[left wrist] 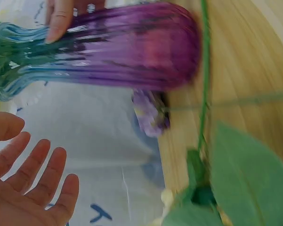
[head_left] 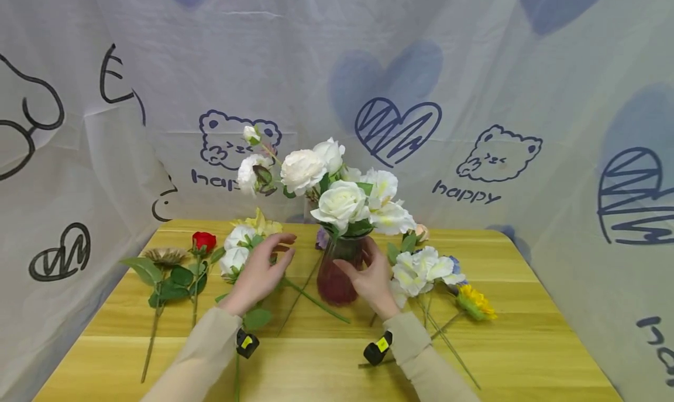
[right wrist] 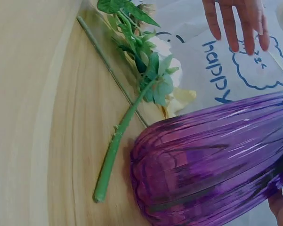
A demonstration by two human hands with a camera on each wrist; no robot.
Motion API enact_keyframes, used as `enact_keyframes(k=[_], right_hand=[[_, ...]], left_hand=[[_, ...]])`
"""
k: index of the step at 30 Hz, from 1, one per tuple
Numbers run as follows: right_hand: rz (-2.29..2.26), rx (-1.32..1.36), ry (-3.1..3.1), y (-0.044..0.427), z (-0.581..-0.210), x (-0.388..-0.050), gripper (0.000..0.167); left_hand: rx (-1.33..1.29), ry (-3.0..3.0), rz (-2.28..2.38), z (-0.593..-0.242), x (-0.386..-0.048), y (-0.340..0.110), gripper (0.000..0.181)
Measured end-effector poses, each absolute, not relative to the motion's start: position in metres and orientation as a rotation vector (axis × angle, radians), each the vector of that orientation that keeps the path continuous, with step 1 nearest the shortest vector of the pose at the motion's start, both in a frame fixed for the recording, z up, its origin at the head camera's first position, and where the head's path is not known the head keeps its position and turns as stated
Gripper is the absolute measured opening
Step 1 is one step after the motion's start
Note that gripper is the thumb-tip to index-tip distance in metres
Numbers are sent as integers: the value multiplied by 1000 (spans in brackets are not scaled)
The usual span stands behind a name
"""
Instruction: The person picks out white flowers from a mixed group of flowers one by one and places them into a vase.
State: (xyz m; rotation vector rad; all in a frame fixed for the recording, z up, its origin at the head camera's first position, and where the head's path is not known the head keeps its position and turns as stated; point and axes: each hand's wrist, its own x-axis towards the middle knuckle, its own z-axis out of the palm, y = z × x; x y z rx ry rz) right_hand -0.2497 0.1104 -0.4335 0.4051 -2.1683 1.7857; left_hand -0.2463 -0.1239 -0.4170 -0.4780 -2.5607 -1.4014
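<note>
Left grip (head_left: pixel 263 272) relaxed, right grip (head_left: pixel 371 279) curled, forearms (head_left: pixel 196 352) forward

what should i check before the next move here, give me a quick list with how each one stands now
1. Vase upright: ok, it stands upright in the head view.
2. Vase steadied: ok, the right hand holds its side.
3. Left hand free: ok, its fingers are spread and hold nothing.
4. Space around the base clear: not ok, a loose green stem lies close by it.
5. Room left in the mouth: cannot tell, white flowers hide most of the opening.
6. Water inside: cannot tell, the tinted glass shows no sure water line.
</note>
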Motion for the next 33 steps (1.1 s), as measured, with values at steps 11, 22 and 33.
enact_keyframes(k=[11, 22, 33], right_hand=[[1738, 340, -2133, 106, -465, -268, 68], [1660, 219, -2252, 122, -472, -245, 70], [1822, 202, -2293, 133, -477, -220, 31]], left_hand=[[-397, -2607, -968, -429, -226, -156, 29], [-279, -2716, -869, -433, -201, -190, 10], [-252, -2996, -1004, -448, -177, -213, 6]])
